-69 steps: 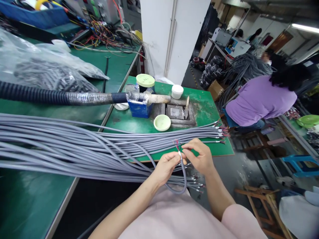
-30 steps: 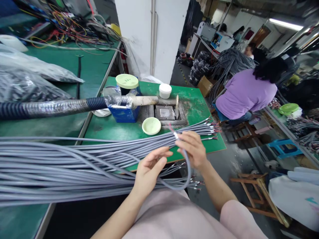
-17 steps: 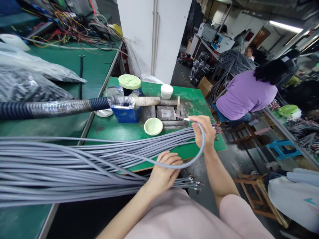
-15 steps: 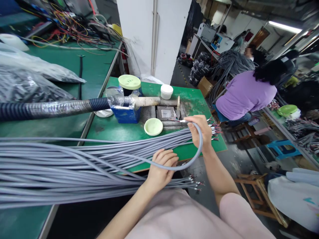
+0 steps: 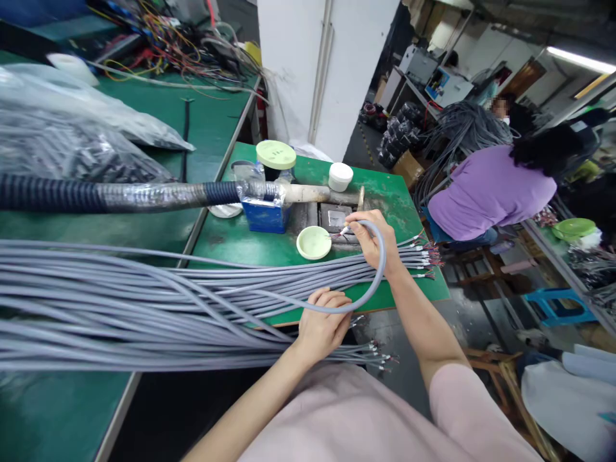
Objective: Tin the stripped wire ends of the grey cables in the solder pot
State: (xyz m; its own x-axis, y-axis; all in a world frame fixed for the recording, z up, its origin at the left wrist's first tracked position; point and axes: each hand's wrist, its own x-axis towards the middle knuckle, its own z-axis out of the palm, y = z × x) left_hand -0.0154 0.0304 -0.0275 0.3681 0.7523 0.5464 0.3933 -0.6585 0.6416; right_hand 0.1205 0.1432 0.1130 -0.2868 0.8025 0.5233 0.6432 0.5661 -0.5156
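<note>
My right hand [image 5: 373,240] pinches the end of one grey cable [image 5: 378,276], which curves in a loop back toward my left hand. The cable's stripped coloured wire tips point left, just over the rim of a small pale green dish [image 5: 313,242]. My left hand [image 5: 321,324] rests on the same cable near the table's front edge, fingers curled over it. A thick bundle of grey cables [image 5: 144,301] lies across the green table [image 5: 231,237] from the left, its stripped ends fanned out at the right beyond my right hand.
A dark corrugated hose [image 5: 120,194] ends at a blue box [image 5: 264,215] beside a metal solder pot [image 5: 335,218]. A green-lidded jar [image 5: 276,157] and a white jar [image 5: 340,176] stand behind. A person in purple [image 5: 491,189] sits at the right. Plastic bags [image 5: 72,141] lie at left.
My right hand carried the cable end up from in front of me to the metal pot, then left toward the green dish. My left hand let go of the tip and settled lower on the cable.
</note>
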